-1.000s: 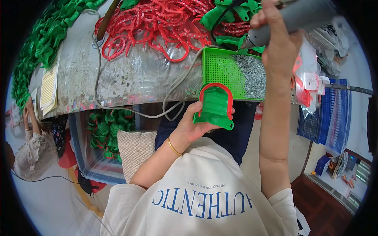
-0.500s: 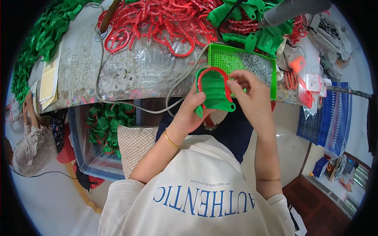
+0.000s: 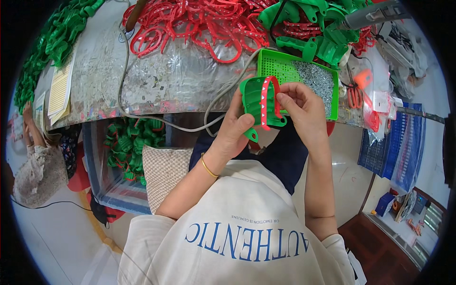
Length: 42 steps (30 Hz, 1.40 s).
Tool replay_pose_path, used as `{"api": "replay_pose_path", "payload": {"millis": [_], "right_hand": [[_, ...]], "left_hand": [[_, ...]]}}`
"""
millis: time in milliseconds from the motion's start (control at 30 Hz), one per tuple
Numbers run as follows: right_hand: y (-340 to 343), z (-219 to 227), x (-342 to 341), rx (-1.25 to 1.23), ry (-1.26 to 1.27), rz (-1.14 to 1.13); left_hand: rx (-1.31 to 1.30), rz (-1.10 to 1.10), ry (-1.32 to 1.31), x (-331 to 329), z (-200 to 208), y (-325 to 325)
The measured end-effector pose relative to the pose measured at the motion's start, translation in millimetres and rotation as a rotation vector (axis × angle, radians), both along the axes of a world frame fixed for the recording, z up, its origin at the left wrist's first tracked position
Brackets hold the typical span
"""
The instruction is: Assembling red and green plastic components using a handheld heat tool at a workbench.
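My left hand (image 3: 233,124) grips a curved green plastic piece (image 3: 253,100) by its left side, thumb in front. A red U-shaped strip (image 3: 264,102) with white tooth-like marks stands across the green piece's opening. My right hand (image 3: 303,105) pinches the strip's right side between thumb and fingers. Just beyond my hands is a bright green perforated tray (image 3: 278,66) with a heap of small silvery metal parts (image 3: 315,80), probably screws, in its right part.
Red strips (image 3: 194,23) pile up at the table's back, with green pieces (image 3: 327,45) beside them. A grey tool (image 3: 370,18) hangs at upper right. A grey cable (image 3: 124,71) crosses the table (image 3: 161,80). A bin (image 3: 107,194) of assembled pieces sits lower left; another person's hand (image 3: 29,116) is far left.
The green piece has turned in my hands, and the red strip now stands out from it with its toothed edge facing me. My right hand has stayed at the strip.
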State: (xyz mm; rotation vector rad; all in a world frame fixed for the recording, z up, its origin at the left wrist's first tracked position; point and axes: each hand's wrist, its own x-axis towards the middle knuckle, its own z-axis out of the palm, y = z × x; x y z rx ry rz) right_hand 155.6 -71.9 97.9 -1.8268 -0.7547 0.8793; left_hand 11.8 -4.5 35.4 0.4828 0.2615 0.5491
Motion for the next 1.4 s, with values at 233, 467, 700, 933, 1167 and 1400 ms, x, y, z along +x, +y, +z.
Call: {"api": "replay_pose_path", "payload": {"millis": [233,467,700,933,1167,1400], "right_hand": [[-1.1,-5.2,-1.3,-0.015,0.008,-0.007],[-0.8,-6.4,-11.3,-0.042,-0.236,-0.005],[-2.3,-11.1,-14.0,-0.03,-0.315,-0.027],[-3.1,-14.2,-11.8,-0.041,-0.344,-0.007],[-9.3,-8.2,-1.1,-0.036,-0.098,0.064],[-10.3,14.8,9.7,-0.131,-0.086,0.161]], "left_hand": [[-0.008,-0.011,0.009,-2.0,-1.1,-0.2],[0.014,-0.019,0.043,-3.8,-5.9,-3.3],[0.077,0.021,0.059,-2.8,-5.2,-7.0],[0.033,-0.013,0.094,-2.7,-2.2,-5.9],[-0.125,-0.1,-0.068,-8.3,2.9,-1.6],[-0.365,-0.279,-0.165,-21.2,-2.8,-3.9]]}}
